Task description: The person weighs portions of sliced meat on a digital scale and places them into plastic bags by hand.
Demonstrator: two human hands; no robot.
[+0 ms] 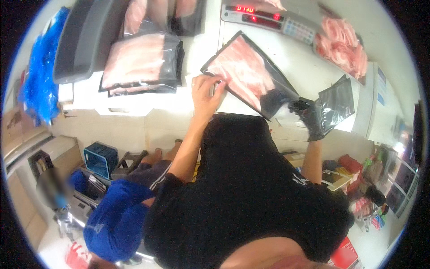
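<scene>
A clear, black-backed plastic bag of sliced pink meat (244, 69) lies slanted on the white worktop in front of me. My left hand (207, 95), bare with a ring, is closed at the bag's near-left edge, thumb and forefinger pinching it. In a black glove, my right hand (310, 117) is closed at the bag's other end, past the meat. Its fingertips blend into the dark plastic there. Beside that glove, an empty black-and-clear bag (338, 105) sticks up to the right; whether the hand also grips it is hard to see.
Filled meat bags (136, 60) are stacked on the left, near a dark grey tray (80, 40). A scale (264, 20) with a red display stands at the back, loose sliced meat (342, 45) to its right. Someone in blue (118, 219) is close on my left, by a blue crate (101, 159).
</scene>
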